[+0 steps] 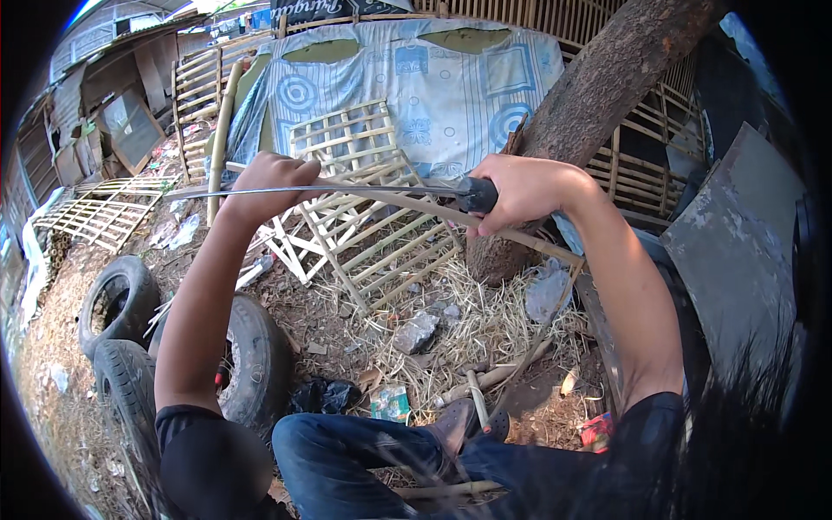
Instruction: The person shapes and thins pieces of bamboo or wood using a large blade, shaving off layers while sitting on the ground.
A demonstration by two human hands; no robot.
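In front of me, my right hand is wrapped round the black handle of a machete. Its long thin blade points left, seen nearly edge-on, and crosses in front of my left wrist. My left hand is a fist, closed on a long bamboo strip just under the blade. The strip slopes down to the right, passing beneath my right hand. Near the trunk it bends sharply, and its lower length runs down toward my feet. My left fingertips are partly hidden.
Slatted bamboo panels lean ahead, before a blue-and-white cloth. A tree trunk leans at the right, beside grey sheets. Old tyres lie at the left. A stone, bamboo pieces and straw cover the ground.
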